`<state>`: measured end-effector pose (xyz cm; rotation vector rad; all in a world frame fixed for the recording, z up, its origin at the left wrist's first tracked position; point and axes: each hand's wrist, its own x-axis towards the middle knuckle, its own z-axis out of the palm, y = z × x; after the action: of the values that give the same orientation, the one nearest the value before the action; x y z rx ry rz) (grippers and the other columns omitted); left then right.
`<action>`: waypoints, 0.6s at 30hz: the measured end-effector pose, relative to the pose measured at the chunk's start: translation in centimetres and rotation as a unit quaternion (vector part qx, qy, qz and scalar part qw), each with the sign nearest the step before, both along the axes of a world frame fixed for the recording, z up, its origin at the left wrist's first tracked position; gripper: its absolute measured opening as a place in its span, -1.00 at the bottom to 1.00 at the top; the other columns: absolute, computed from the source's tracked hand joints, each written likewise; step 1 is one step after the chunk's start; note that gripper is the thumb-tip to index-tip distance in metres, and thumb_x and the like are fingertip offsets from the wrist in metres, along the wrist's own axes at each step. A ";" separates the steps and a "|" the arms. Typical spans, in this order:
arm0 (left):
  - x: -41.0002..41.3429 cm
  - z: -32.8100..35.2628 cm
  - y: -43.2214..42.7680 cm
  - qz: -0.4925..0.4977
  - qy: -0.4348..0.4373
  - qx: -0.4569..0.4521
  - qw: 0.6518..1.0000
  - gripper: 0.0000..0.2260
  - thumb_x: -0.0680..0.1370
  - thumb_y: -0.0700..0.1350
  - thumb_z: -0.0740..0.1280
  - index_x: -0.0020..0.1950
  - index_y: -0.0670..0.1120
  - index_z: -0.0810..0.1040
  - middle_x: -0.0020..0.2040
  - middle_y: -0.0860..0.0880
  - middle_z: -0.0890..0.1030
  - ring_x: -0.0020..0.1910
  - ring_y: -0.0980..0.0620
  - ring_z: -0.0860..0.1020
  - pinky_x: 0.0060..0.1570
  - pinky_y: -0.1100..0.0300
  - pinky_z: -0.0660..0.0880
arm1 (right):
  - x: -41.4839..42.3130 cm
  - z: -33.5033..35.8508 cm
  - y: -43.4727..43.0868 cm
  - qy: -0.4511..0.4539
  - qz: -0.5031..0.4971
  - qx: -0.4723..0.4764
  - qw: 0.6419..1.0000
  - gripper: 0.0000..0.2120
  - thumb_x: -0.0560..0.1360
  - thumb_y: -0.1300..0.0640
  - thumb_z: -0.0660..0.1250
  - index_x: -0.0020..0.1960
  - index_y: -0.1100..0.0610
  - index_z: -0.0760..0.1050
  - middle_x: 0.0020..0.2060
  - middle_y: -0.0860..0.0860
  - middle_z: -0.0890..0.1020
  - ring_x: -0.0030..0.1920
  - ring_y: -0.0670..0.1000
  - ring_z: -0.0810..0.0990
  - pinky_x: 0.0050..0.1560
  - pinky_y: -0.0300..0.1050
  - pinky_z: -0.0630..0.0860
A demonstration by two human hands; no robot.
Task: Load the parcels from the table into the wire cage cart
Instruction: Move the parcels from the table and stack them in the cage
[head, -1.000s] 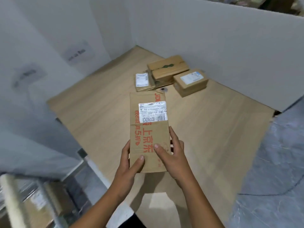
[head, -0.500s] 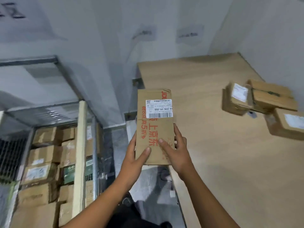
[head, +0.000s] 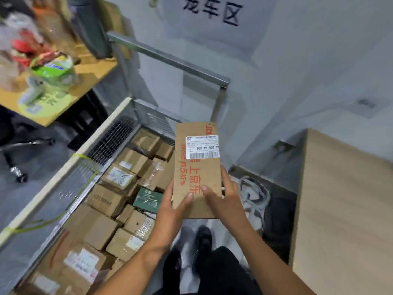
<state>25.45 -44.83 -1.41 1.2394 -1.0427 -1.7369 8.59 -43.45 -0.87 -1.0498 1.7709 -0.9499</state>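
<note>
Two-handed grip continuing: left hand (head: 172, 211) and right hand (head: 226, 202) clutching flat parcel (head: 197, 169), now arriving at wire cage cart (head: 110, 141); table (head: 340, 209) sliding rightward.

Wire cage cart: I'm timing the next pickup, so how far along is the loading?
Done: the wire cage cart holds many cardboard parcels and a green box. In hand: the left hand and right hand hold a flat labelled parcel in the air at the cart's edge, not yet set in. Left: placing it. Only a corner of the table is in view, so remaining parcels cannot be judged.
</note>
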 end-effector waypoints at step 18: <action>-0.4 -24.6 -22.6 0.336 -0.009 0.222 0.915 -0.32 0.43 0.26 0.48 0.45 0.24 0.25 0.22 0.03 0.68 0.19 -0.01 0.67 0.26 -0.12 0.57 | -0.1 -23.2 -33.4 0.030 0.382 0.179 0.906 -0.22 0.49 -0.21 0.50 0.55 -0.48 0.14 0.43 -0.08 0.37 0.37 0.01 0.50 0.24 0.17 0.64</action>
<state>25.03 -67.47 -25.99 1.6480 -0.1546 -1.4308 8.47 -76.84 -24.09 -1.3683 1.3117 -0.0996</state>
